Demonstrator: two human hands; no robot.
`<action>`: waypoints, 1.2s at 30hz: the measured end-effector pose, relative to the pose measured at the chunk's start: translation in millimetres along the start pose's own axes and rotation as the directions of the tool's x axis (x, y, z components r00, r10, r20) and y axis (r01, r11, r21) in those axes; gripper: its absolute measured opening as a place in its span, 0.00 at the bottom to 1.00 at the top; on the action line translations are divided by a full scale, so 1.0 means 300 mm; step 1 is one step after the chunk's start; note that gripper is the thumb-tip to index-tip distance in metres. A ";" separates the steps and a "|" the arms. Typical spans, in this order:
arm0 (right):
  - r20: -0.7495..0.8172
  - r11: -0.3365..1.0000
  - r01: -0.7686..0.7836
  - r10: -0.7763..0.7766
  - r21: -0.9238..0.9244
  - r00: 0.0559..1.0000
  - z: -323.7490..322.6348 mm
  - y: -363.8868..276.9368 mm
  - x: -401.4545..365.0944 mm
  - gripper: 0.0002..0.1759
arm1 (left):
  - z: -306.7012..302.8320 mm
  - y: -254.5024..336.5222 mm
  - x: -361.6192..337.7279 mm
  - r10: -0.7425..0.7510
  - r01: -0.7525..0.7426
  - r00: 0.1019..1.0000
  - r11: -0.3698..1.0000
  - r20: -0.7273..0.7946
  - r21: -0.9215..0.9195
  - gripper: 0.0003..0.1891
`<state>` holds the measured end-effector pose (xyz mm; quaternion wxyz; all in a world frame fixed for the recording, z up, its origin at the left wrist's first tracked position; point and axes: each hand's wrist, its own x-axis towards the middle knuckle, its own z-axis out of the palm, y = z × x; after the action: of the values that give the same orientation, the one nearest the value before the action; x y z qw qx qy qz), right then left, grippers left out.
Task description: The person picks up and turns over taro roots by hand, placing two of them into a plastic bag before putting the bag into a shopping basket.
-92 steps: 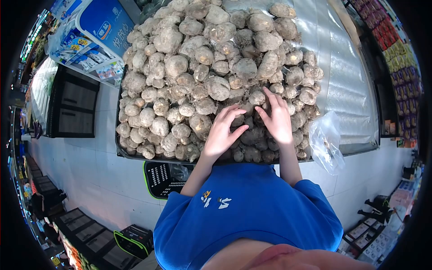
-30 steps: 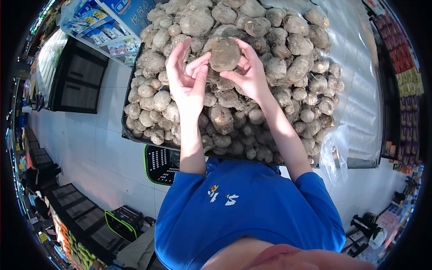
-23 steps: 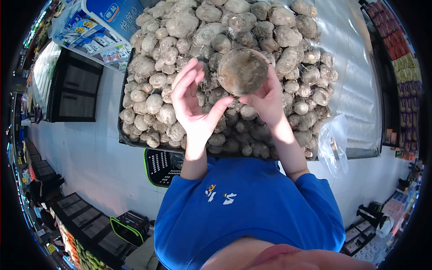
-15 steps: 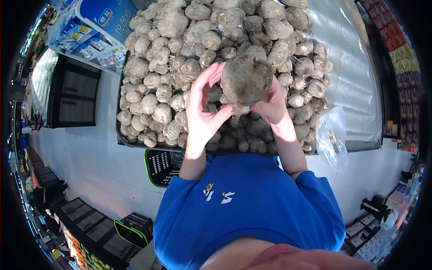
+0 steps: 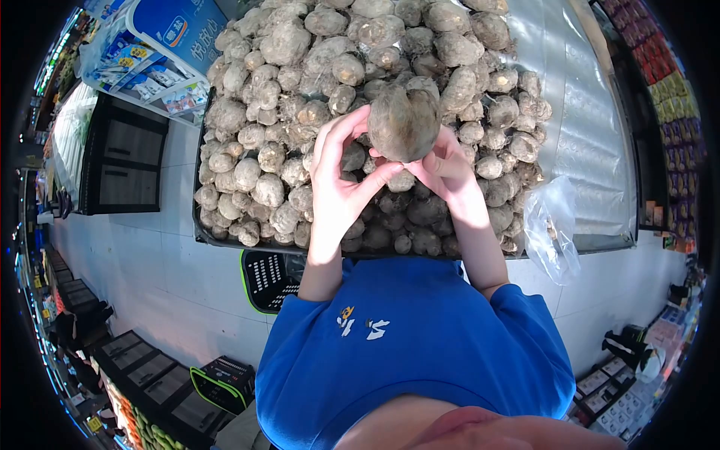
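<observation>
Head view: the left hand [image 5: 341, 184] and right hand [image 5: 448, 171] both grip one taro root [image 5: 405, 124], raised above the taro heap [image 5: 300, 67]. The blue sign [image 5: 180, 34] carries white Chinese characters that are too small to read. The shirt print [image 5: 364, 326] is illegible.

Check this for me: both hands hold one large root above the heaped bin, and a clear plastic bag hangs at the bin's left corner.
Wrong on the bag. The head view shows the clear plastic bag at the right corner of the bin, not the left. The left hand and right hand hold one large root above the heap.
</observation>
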<state>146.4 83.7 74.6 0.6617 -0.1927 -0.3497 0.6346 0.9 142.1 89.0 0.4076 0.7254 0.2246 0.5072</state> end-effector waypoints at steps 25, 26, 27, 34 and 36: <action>0.182 0.609 0.462 -0.465 -0.645 0.867 0.023 -0.018 -0.014 0.38 | -0.026 -0.038 -0.010 -0.141 0.189 0.978 0.907 0.151 -0.377 0.42; 0.186 0.614 0.484 -0.485 -0.623 0.855 0.022 -0.015 -0.014 0.38 | -0.026 -0.042 -0.011 -0.126 0.178 0.981 0.894 0.149 -0.412 0.42; 0.189 0.619 0.505 -0.504 -0.601 0.843 0.020 -0.011 -0.015 0.38 | -0.021 -0.042 -0.012 -0.126 0.177 0.981 0.894 0.149 -0.411 0.42; 0.150 0.681 0.477 -0.482 -0.555 0.863 0.003 0.004 -0.007 0.34 | 0.008 -0.017 -0.026 0.038 -0.049 0.996 0.990 -0.082 -0.135 0.43; 0.112 0.697 0.444 -0.468 -0.563 0.876 0.007 0.003 -0.008 0.32 | 0.011 -0.012 -0.028 0.027 -0.033 0.995 0.997 -0.092 -0.066 0.43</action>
<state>144.4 81.1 75.1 0.7156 -0.3023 -0.5473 0.3115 1.0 136.8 80.8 0.4135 0.6905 0.2150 0.5532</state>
